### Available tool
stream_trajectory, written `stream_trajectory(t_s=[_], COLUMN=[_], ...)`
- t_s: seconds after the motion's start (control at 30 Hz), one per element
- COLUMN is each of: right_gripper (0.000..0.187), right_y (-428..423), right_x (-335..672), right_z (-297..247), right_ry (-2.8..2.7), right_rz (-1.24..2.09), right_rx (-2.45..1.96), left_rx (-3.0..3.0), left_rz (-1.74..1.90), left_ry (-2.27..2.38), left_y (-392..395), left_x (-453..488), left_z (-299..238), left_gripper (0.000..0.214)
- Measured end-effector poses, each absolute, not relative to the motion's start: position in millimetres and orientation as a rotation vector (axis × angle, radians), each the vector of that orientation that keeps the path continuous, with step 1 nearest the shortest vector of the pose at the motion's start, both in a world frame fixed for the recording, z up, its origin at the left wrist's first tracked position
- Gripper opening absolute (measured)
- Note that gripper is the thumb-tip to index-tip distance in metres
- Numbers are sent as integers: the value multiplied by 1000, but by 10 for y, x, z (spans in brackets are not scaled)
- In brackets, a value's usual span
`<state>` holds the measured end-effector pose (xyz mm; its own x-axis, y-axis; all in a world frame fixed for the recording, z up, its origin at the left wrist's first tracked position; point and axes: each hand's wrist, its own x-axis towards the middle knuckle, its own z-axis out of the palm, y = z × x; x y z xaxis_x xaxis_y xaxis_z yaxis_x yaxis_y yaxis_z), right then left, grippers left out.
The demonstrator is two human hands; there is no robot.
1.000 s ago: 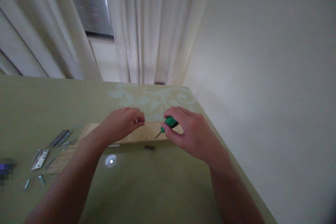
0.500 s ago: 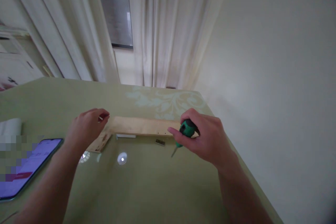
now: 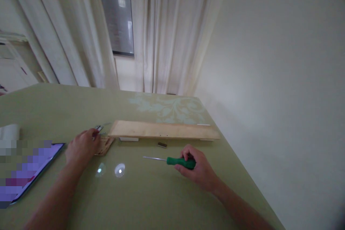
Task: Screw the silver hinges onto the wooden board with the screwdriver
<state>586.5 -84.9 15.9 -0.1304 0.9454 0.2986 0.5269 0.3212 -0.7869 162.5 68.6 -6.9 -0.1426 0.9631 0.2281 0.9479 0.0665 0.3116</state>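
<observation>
Currently, two holes [image 3: 164,136] show in the plank [image 3: 141,128], nothing seen fitted there. Right hand [image 3: 199,169] grips the screwdriver [image 3: 175,161] on the near side; left hand [image 3: 83,146] is at a metal piece [image 3: 99,128] left of the plank (whether pinching, cannot tell).

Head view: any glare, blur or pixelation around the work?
Head view: two bright reflections on the green tabletop, clear of the screwdriver; head view: small metal pieces at the left hand look soft, fine detail unreadable; head view: phone partly pixelated.
</observation>
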Motion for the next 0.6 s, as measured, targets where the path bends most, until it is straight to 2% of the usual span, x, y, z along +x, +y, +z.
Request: stream_trajectory(t_s=[0.07,0.13,0.23,0.3,0.4,0.53,0.6], right_gripper=[41,40,37,35,31,29,29], right_y=[-883,-908,-932,-942,-953,-991,-1020], right_x=[5845,5801,5730,5704,5702,5717,5715], right_z=[-58,-171,-200,-184,-170,-183,-191], right_ry=[-1670,-1644,-1705,-1749,-1854,-2048,-2119], right_rz=[840,950,1032,1038,982,930,901], right_rx=[-1325,-1367,-1431,-1434,-1386,-1314,-1310], left_rx=[2060,2229,2585,2851,3076,3057,3001], left_rz=[644,925,1399,1282,833,592,578], left_ry=[2350,2300,1829,1279,742,766,823], left_y=[660,602,463,352,216,156,149], left_x=[1654,1769,2148,2503,3009,3331,3343], left_z=[-75,-34,34,25,-114,-424,-554], left_gripper=[37,36,30,28,34,54,54])
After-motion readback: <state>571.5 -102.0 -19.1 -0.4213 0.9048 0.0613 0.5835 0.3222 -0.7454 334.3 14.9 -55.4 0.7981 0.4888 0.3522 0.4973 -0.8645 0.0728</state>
